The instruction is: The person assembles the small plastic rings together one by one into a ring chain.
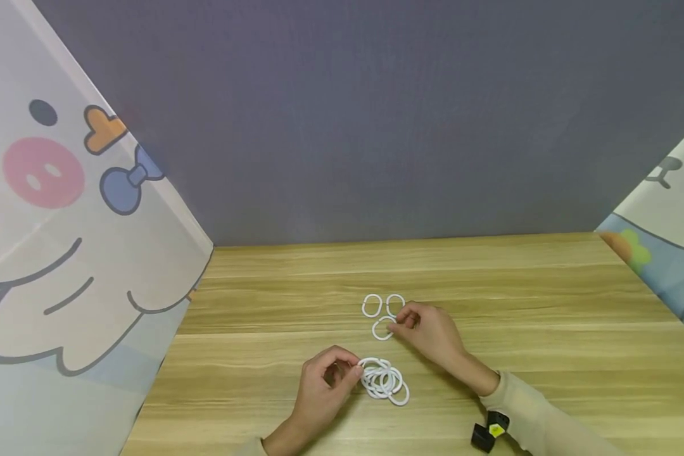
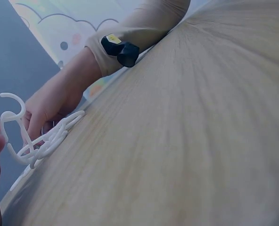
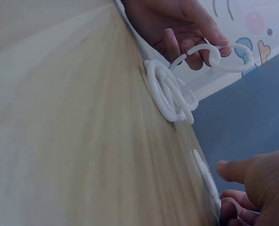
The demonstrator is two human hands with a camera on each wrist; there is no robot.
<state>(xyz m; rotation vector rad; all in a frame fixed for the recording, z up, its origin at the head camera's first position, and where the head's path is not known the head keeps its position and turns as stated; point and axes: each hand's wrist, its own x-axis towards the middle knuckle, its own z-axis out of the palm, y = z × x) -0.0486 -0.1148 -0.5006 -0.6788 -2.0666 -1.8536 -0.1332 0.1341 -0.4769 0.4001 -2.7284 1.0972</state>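
Note:
My left hand [image 1: 326, 386] pinches a white split ring [image 1: 374, 362] between thumb and index finger, at the upper left of a pile. In the right wrist view this held ring [image 3: 238, 59] hooks through another and is raised off the table. Several more white rings lie overlapped in the pile [image 1: 384, 385]. Farther back are three loose rings: one at left [image 1: 363, 306], one at right [image 1: 396, 296] and one in front [image 1: 375, 334]. My right hand [image 1: 430, 332] reaches over the latter two, fingertips right at their edges. Its thumb [image 3: 236, 170] stands apart from the fingers.
The wood-grain table [image 1: 251, 354] meets a dark grey wall [image 1: 376, 126] at the back. Cartoon-printed panels stand at left [image 1: 165, 253] and right [image 1: 661, 221]. A black device [image 1: 490, 432] with a yellow mark is strapped at my right sleeve [image 1: 538, 415].

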